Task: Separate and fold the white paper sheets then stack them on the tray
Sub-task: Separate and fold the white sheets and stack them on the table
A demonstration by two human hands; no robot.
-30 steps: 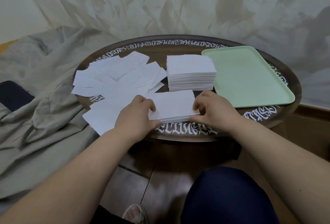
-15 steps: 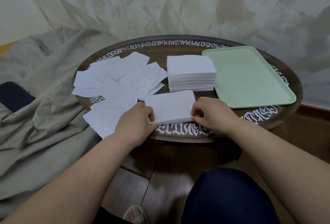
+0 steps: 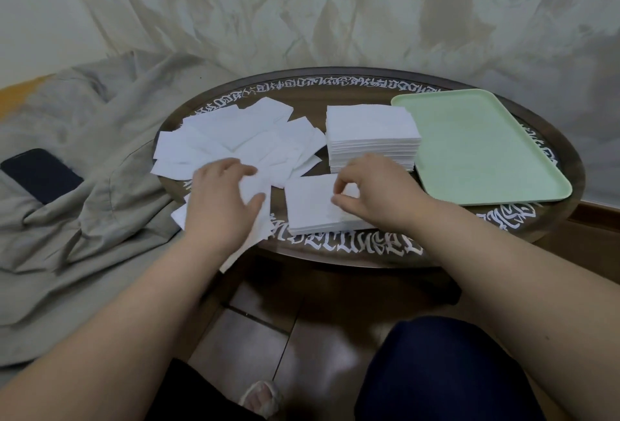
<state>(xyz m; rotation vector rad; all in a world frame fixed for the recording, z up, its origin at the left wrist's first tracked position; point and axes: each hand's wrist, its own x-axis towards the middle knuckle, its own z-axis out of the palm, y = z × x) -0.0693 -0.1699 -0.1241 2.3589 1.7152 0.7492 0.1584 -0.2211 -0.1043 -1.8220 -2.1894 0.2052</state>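
So the right hand (image 3: 375, 194) is down on a small pile of white sheets (image 3: 312, 206) at the near edge of the round table (image 3: 352, 246), thumb and curled fingers pinching at the pile's right end, looks like at the top sheet, though I can't tell exactly how many layers it has. The left hand (image 3: 223, 206) sits just left of that pile, fingers curved and thumb out, lying on a loose sheet that's part of the scattered papers (image 3: 231, 138). Can't tell if it's actually gripping it or just resting on it.

Just beyond the right hand's fingers is the tall neat stack (image 3: 370, 132) of white sheets, and to the right of that stack, touching or nearly touching it, is the pale green tray (image 3: 483, 152), nothing on it yet. The scattered papers fan out beyond and to the left of the left hand, a few hanging off the near-left table edge.

Further left of the left hand there's a rumpled grey cloth (image 3: 84, 192) with a dark phone (image 3: 37, 174) lying on it.
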